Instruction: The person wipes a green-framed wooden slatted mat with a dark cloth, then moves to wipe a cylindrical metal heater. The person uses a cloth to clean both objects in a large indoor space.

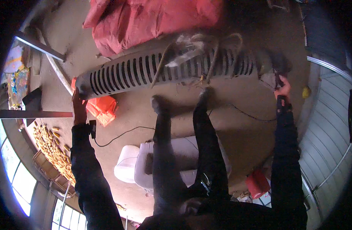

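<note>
A long, dark grey slotted grate point(126, 74), curved like a trough, stretches across the view in front of me. At its left end my left hand point(77, 103) is closed on the edge. My right hand point(283, 87) grips the opposite end, with the fingers curled round a darker part. Pale tan cords point(212, 63) loop over the middle and right of the grate, smeared by motion. Whether they are tied to it I cannot tell. Crumpled orange plastic point(103, 109) lies just right of my left hand.
Beyond the grate spreads a red tarp point(153, 25). Corn cobs point(53, 147) are heaped at the left, near a metal bar point(38, 114). A thin black cable point(124, 132) crosses the floor. Behind my legs are a pale seat-like object point(145, 168) and a red container point(257, 184).
</note>
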{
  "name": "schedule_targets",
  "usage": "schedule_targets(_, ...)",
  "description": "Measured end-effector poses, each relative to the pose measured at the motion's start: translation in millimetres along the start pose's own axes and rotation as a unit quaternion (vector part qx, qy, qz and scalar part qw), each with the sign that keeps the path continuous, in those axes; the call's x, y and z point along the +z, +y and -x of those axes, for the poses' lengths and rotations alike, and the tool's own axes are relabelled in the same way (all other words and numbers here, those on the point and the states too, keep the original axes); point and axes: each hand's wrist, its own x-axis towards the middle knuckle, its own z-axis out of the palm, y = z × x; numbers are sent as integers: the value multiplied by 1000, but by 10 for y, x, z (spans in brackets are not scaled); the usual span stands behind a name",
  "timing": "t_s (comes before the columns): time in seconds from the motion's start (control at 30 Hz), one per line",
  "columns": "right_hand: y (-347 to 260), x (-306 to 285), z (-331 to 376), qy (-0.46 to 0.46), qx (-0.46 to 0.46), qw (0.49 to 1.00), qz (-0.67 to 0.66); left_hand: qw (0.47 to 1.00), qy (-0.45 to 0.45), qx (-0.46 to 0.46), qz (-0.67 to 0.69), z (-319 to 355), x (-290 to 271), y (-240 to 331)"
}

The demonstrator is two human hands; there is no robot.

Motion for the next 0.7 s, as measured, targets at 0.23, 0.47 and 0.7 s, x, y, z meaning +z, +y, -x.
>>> schedule_targets(0.23,23,78,-98,94,-22,994,44,997,59,-42,-6,2,120,55)
schedule_targets(0.47,-27,-119,-250,4,37,998,55,995,89,-48,25,66,225,266)
schedule_targets(0.7,-116,279,-261,-45,1,998,51,989,93,-110,21,217,39,0)
